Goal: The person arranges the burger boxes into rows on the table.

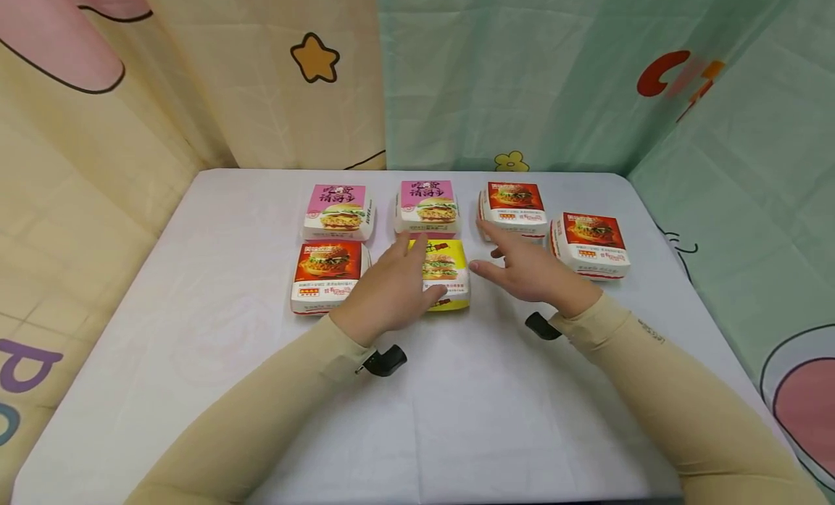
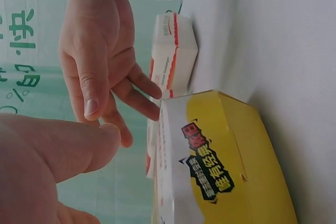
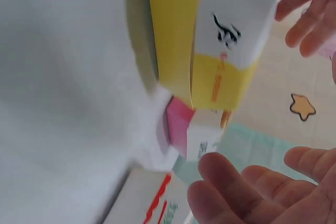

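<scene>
A yellow-and-white burger box [image 1: 450, 273] stands in the front row on the white table. My left hand [image 1: 391, 291] hovers over its left side, fingers extended and thumb spread across the lid. To the right of that box, my right hand [image 1: 528, 269] is held with loosely straight fingers, its fingertips overlapping a red-and-white burger box [image 1: 515, 195] in the head view. Neither hand grips anything. From the left wrist, the yellow box [image 2: 247, 156] shows its printed side below the right hand [image 2: 100, 45]. The right wrist view shows a gap between the yellow box [image 3: 176, 35] and the right fingers [image 3: 220, 182].
Two pink-topped burger boxes [image 1: 335, 209] stand in the back row. A red-topped box [image 1: 326, 273] sits front left, close beside the left hand, and another [image 1: 593, 240] lies right of the right hand. Printed curtains [image 1: 489, 70] hang behind the table [image 1: 196, 360].
</scene>
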The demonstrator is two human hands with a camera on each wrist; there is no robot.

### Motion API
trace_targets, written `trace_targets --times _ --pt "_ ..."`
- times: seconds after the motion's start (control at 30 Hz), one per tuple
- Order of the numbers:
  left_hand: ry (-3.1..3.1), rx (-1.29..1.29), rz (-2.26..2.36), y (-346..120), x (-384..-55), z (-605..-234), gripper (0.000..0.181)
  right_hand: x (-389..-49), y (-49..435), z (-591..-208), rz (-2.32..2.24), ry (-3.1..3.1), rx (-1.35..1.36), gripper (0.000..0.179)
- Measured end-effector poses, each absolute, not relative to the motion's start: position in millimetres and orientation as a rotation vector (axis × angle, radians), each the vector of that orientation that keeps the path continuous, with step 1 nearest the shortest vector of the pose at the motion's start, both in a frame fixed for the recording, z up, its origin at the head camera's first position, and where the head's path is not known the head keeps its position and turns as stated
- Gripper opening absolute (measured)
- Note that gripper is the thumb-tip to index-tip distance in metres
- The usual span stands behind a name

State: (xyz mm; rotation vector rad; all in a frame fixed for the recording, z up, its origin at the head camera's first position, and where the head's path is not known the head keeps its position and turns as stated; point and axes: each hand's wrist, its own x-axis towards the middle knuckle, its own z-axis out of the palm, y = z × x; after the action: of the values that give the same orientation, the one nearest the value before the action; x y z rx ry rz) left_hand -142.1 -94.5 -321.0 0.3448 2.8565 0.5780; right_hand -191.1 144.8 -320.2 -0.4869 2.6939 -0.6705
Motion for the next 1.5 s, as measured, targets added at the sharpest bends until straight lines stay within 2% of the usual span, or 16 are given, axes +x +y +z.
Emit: trace_targets --times 0.23,0.53,0.8,1.13,1.5 --pt "2.861 0.460 0.679 -72 -156 -312 0.092 -199 167 -306 -0.711 2.802 -0.409 0.081" --pt "2.722 0.471 0.812 -32 -184 -304 0.091 -218 190 -308 -0.758 2.874 -0.348 0.071" --pt "2.647 0.413 0.926 -9 -208 -311 0.090 -227 203 -307 -0.730 2.886 -0.204 0.073" --pt "2.646 0.427 0.833 16 -217 -313 0.090 -232 219 -313 -0.733 2.890 -0.211 0.071" --pt "2.593 0.382 0.849 20 -246 -321 0.085 -248 206 -321 -0.655 2.870 -0.133 0.073"
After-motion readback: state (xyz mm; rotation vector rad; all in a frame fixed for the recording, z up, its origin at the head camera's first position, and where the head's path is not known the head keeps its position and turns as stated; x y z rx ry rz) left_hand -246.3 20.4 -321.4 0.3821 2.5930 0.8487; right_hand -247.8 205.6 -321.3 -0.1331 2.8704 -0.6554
